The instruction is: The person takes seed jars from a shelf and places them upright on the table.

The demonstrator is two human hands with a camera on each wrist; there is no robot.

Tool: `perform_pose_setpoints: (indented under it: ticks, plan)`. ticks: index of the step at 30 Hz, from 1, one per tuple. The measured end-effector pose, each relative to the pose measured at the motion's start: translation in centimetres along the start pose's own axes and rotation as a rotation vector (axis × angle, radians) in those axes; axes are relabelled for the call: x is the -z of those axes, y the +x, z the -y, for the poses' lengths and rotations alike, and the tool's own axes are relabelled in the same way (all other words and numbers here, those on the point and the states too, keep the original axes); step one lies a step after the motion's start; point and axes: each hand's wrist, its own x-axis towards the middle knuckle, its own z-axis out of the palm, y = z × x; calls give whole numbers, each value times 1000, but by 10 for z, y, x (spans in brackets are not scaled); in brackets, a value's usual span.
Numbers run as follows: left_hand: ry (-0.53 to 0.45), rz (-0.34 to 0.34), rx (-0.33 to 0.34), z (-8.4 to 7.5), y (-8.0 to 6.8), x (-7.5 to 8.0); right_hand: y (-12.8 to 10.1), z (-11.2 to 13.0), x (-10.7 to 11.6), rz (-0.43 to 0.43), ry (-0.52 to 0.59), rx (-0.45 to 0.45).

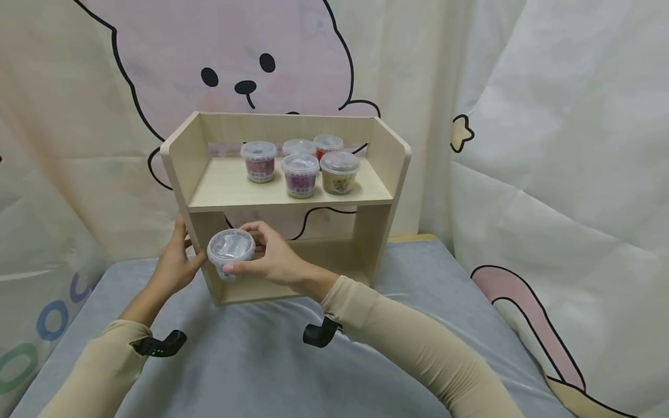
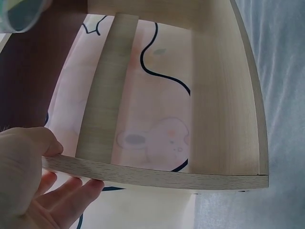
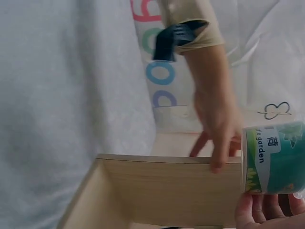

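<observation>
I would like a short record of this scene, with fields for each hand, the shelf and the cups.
left hand: grips the left side panel of the wooden shelf
right hand: holds a green-labelled cup in front of the lower level
upper level: five lidded cups, upright
surface: grey cloth under the shelf
backdrop: cartoon curtain

The head view looks forward and down from behind both arms, taking in the whole shelf [image 1: 284, 203]. The left wrist view sits close against the shelf's side panel [image 2: 157, 174], facing through its lower bay. The right wrist view, also close, faces back across that panel [image 3: 167, 191].
</observation>
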Motion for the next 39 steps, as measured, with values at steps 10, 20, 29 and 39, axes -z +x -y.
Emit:
perform_pose_setpoints:
  ticks: [10,20,29,39]
  plan:
    - [-14,16,23,-1,-4,1,-6,-51,-17,26,-1,16]
    - [7,-8,1,-2,-3,-2,-9,-101,-37,-18,-44,-45]
    - [35,-5,-2,-2,-4,-1,-14,-128,-55,-26,-51,-57]
    - [32,3,-2,0,-1,-1,-13,-151,-68,10,-91,-80]
